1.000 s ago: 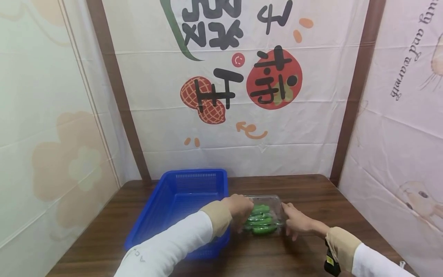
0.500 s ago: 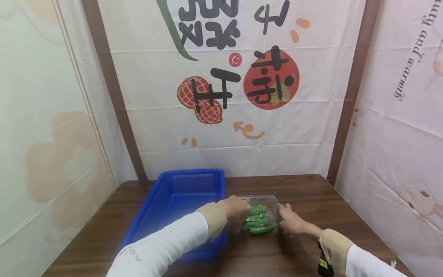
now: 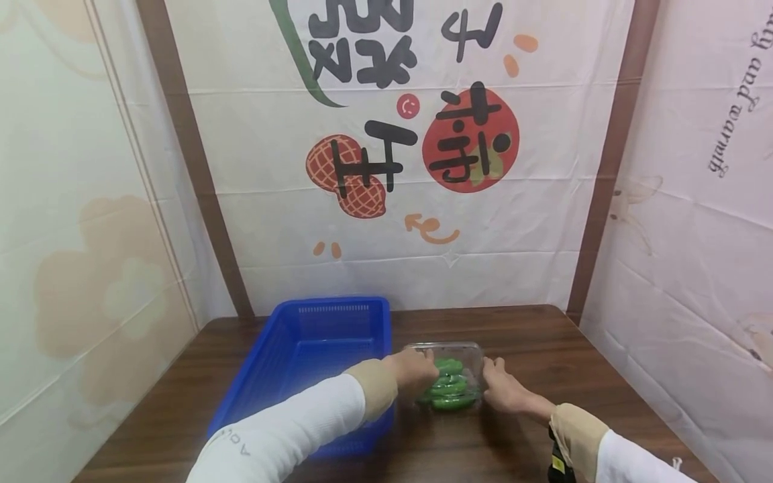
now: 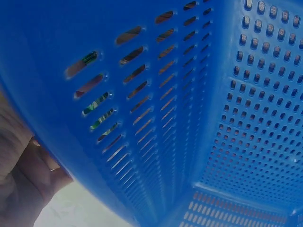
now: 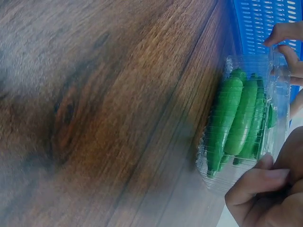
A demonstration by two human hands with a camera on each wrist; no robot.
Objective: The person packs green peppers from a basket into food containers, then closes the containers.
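A clear plastic box (image 3: 468, 352) of long green vegetables (image 3: 449, 386), cucumber-like in shape, is on the brown table just right of the blue basket. At the box's left end my left hand (image 3: 417, 370) pinches the rim, its fingers curled over the edge. My right hand (image 3: 504, 389) grips the opposite end. In the right wrist view the right thumb (image 5: 274, 176) presses against the near end of the box, and the left fingers hold the far end. The left wrist view shows mostly basket wall, with the left hand (image 4: 23, 165) partly visible at its edge.
The blue perforated basket (image 3: 296, 310) stands on the left of the table (image 3: 513, 329), close beside the left forearm. Printed cloth walls (image 3: 272, 221) enclose the table at the back and both sides.
The whole head view has shifted slightly, so table and basket appear a little further left. One left finger now sticks up above the box rim. Both hands stay at the box's ends.
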